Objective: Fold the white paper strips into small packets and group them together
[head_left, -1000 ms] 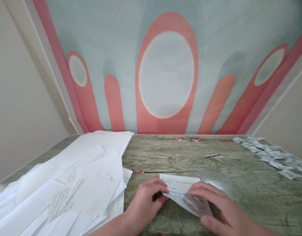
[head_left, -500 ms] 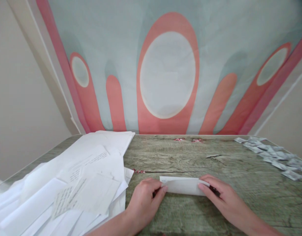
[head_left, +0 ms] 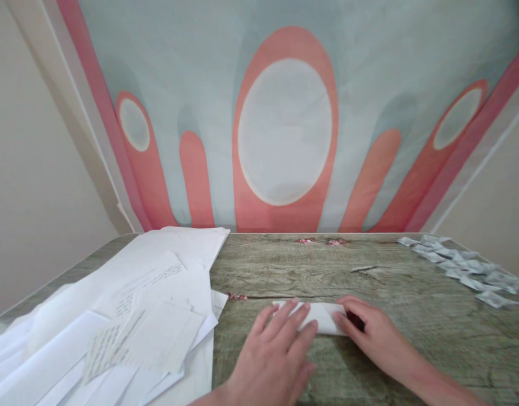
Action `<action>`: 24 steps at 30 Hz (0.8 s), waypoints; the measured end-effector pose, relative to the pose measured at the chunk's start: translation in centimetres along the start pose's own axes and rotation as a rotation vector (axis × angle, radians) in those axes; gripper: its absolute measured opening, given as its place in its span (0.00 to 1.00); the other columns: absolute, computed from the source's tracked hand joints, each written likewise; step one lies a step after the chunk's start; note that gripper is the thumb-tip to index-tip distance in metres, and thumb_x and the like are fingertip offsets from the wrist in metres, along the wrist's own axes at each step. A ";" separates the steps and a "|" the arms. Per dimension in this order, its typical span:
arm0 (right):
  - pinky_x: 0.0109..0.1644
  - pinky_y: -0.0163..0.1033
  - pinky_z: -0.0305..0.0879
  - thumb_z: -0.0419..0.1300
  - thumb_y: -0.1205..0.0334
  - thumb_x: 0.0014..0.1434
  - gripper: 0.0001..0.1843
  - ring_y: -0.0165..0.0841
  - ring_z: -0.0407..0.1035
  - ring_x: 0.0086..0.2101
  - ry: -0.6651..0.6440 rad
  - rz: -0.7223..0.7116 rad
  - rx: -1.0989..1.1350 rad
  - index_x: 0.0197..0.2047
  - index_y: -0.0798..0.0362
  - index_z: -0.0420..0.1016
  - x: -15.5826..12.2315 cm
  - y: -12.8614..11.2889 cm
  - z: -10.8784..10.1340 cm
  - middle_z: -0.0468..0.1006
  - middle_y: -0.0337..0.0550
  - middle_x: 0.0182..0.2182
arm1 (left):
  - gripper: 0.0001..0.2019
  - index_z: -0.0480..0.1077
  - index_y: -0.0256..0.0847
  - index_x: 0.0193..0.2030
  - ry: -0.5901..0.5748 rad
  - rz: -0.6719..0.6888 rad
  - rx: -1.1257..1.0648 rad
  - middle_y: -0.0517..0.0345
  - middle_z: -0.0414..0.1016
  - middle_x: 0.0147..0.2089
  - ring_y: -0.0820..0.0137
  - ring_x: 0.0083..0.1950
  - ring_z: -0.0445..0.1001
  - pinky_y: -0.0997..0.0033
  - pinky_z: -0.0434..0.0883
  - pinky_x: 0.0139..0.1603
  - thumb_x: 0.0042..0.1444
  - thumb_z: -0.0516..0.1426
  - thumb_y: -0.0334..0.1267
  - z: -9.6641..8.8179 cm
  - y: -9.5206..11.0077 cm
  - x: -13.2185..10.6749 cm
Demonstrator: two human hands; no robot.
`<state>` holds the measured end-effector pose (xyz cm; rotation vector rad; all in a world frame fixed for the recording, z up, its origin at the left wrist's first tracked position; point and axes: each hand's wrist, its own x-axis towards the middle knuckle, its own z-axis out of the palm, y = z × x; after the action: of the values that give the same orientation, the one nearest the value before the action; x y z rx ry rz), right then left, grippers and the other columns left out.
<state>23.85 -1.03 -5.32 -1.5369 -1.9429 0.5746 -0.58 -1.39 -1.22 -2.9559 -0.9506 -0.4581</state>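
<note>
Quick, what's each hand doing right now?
Left hand: open, spread over the left part of the folded paper.
Right hand: closed, pinching the paper's right end.

tbh can't read any actual txt or nums here. There's def print in rows of small dark marks on a white sheet (head_left: 151,282) in the paper pile (head_left: 187,239), plus more on a small slip (head_left: 101,349) and v. faint lines on the paler slip (head_left: 166,332) right next to it, but it's all too tiny/blurry to make out.
</note>
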 end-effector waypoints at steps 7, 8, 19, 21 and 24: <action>0.34 0.36 0.61 0.49 0.59 0.61 0.11 0.32 0.66 0.29 -0.016 -0.004 0.011 0.29 0.52 0.67 0.0 -0.5 -0.4 0.71 0.40 0.31 | 0.36 0.42 0.38 0.67 -0.216 0.108 -0.013 0.53 0.40 0.69 0.60 0.69 0.40 0.53 0.40 0.66 0.59 0.39 0.60 2.0 -0.3 -0.1; 0.34 0.36 0.61 0.50 0.59 0.61 0.11 0.31 0.65 0.29 -0.018 0.004 0.009 0.30 0.52 0.67 0.0 -0.6 -0.3 0.71 0.40 0.30 | 0.36 0.41 0.38 0.67 -0.225 0.102 -0.028 0.53 0.40 0.69 0.59 0.69 0.39 0.52 0.39 0.66 0.59 0.38 0.60 2.1 -0.4 -0.2; 0.35 0.39 0.65 0.50 0.58 0.60 0.11 0.32 0.66 0.29 0.009 0.023 0.028 0.45 0.50 0.64 -0.8 0.6 0.3 0.70 0.42 0.36 | 0.36 0.40 0.40 0.67 -0.240 0.107 -0.029 0.52 0.42 0.69 0.56 0.68 0.42 0.49 0.41 0.65 0.58 0.39 0.61 2.0 -0.5 -0.2; 0.37 0.39 0.65 0.49 0.58 0.62 0.10 0.32 0.66 0.31 -0.002 -0.026 0.005 0.42 0.50 0.67 -0.7 0.2 0.2 0.69 0.44 0.41 | 0.37 0.40 0.39 0.67 -0.230 0.116 -0.014 0.52 0.43 0.69 0.56 0.68 0.43 0.49 0.41 0.65 0.58 0.40 0.61 2.1 -0.5 -0.2; 0.44 0.42 0.64 0.49 0.57 0.62 0.11 0.36 0.66 0.41 0.023 -0.087 -0.042 0.42 0.50 0.70 -0.3 0.0 0.0 0.68 0.46 0.44 | 0.36 0.40 0.39 0.67 -0.229 0.129 -0.002 0.53 0.43 0.69 0.56 0.68 0.43 0.48 0.42 0.65 0.59 0.38 0.61 2.3 -0.6 -0.3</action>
<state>23.89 -1.35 -5.40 -1.4702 -2.0048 0.4797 -0.54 -0.84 -3.57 -3.0958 -0.7649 -0.1200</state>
